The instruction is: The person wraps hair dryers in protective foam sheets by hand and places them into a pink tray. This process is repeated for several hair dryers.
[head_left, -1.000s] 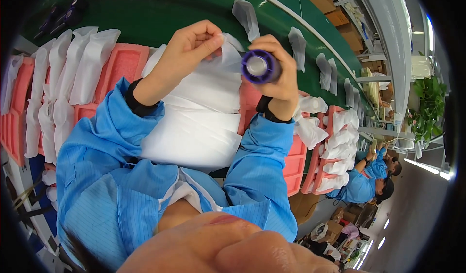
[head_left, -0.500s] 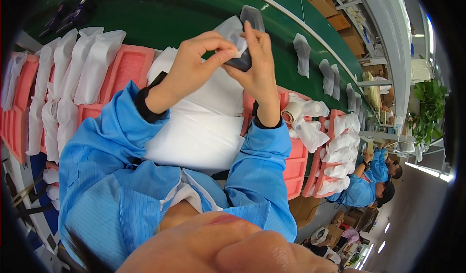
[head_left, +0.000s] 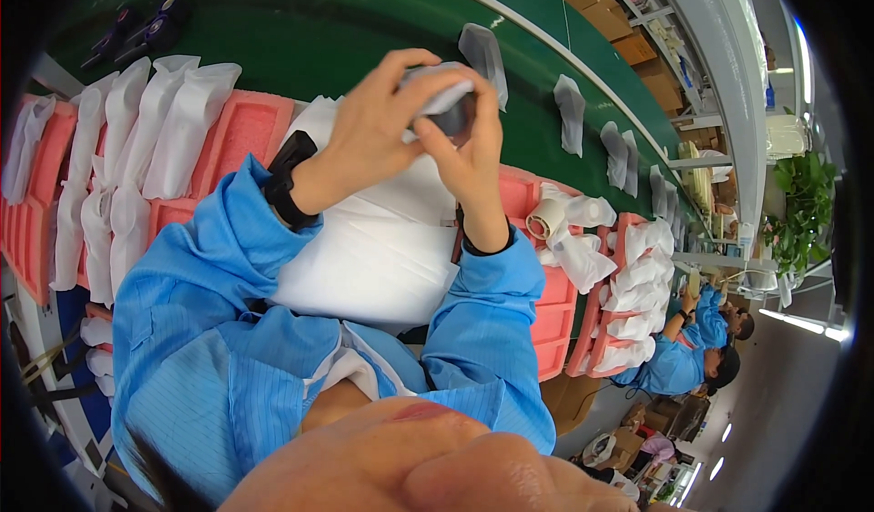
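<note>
Both my hands hold a dark grey, rounded piece (head_left: 453, 122) partly covered by translucent white wrapping (head_left: 444, 101), above the green belt. My left hand (head_left: 378, 130) curls over its left and top side, fingers bent across the wrapping. From the right, my right hand (head_left: 475, 152) grips the piece, its thumb against the near side. The palms hide much of it, so its full shape cannot be made out. Just beyond my right fingers, a wrapped grey piece (head_left: 485, 62) lies on the belt. Below my wrists lies a stack of white sheets (head_left: 364, 262).
Pink foam trays (head_left: 238, 134) with several white-wrapped pieces (head_left: 187, 134) stand at left. At right are a tape roll (head_left: 546, 218) and another pink tray (head_left: 596, 353) of wrapped pieces. Dark tools (head_left: 150, 34) lie far left. Co-workers in blue (head_left: 678, 362) sit further right.
My left hand has moved from pinching the wrapping's edge to curling over the piece. Both hands have turned it and drawn it slightly nearer. The wrapped piece behind them shows more fully.
</note>
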Available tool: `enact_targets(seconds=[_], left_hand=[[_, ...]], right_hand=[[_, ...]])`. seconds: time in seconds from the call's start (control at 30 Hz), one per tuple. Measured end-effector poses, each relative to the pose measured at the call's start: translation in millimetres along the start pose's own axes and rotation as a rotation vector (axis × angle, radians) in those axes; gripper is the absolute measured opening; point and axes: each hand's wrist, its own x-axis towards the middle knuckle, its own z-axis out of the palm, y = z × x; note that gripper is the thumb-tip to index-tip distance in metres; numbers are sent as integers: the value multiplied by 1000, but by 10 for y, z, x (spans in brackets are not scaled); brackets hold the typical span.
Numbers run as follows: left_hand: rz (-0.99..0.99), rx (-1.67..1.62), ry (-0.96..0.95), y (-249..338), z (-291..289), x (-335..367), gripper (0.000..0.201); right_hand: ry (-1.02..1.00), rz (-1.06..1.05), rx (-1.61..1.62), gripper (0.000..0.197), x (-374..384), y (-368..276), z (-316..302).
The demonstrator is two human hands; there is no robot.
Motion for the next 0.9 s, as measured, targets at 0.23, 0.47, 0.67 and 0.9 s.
enact_targets(seconds=[0.23, 0.47, 0.67, 0.9], left_hand=[[-327, -697, -151, -96, -409, 183, 37], [-355, -622, 139, -58, -387, 203, 34], [-174, -274, 200, -42, -216, 117, 26], [19, 105, 134, 48, -273, 120, 14]], right_hand=[[-100, -59, -62, 58, -4, -57, 60], [-153, 69, -274, 45, -50, 147, 39], [-20, -28, -634, 33, -60, 22, 66], [74, 84, -494, 34, -56, 56, 86]])
